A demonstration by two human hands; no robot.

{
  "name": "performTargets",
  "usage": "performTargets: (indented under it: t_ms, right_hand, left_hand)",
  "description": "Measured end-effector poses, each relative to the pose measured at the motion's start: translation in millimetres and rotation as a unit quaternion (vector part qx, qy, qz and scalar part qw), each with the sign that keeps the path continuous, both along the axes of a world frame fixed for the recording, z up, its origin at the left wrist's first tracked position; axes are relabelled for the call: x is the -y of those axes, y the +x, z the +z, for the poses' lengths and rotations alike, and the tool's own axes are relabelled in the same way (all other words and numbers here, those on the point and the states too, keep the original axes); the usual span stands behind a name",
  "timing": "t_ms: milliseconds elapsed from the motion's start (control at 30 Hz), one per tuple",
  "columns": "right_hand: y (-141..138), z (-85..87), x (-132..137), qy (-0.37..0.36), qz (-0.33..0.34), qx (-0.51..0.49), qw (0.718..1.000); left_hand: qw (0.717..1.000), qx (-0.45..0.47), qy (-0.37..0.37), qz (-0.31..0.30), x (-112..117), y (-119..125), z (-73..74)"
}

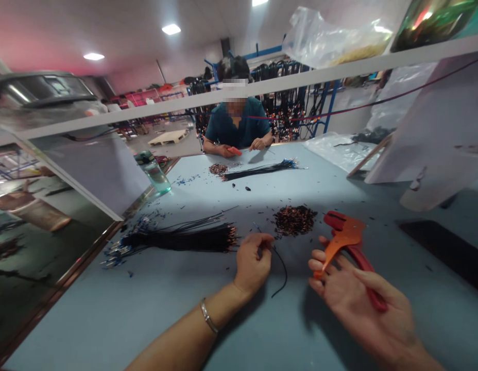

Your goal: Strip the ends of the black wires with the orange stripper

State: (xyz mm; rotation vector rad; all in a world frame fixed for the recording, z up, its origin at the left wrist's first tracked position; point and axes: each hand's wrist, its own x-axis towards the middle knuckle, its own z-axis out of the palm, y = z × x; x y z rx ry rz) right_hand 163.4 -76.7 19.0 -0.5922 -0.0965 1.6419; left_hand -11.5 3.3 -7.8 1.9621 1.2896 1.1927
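Between the thumb and fingers of my left hand is a short black wire, whose free end curves down toward the tabletop. My right hand is wrapped, palm up, around the handles of an orange and red wire stripper. The tool's head points away from me, apart from the wire. Left of my left hand lies a thick bundle of black wires, with copper-coloured ends near the hand and blue and silver ends at the far left. A heap of small dark and copper-coloured scraps sits beyond my hands.
Across the blue-grey table sits a person with a red tool in hand, near a second wire bundle. A water bottle stands at the left edge. A white shelf bar crosses overhead. A dark flat object lies right.
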Motion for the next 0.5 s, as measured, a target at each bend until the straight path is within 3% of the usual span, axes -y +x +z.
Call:
performTargets:
  t_ms: [133,300,500]
  right_hand:
    - [0.2,2.7,3.3,-0.011,-0.046,0.004,0.999]
    - [3.2,7.4,2.8,-0.049,-0.11,0.007,0.993]
    - [-0.2,9.0,3.6,-0.104,-0.085,-0.015,0.991]
  left_hand:
    - [1.0,0.003,0.0,-0.01,0.3,-0.2,1.0]
    - [0.999,0.007,0.027,0.022,0.8,-1.4,0.8]
    - [1.0,-0.006,0.008,0.029,0.9,-1.6,1.7]
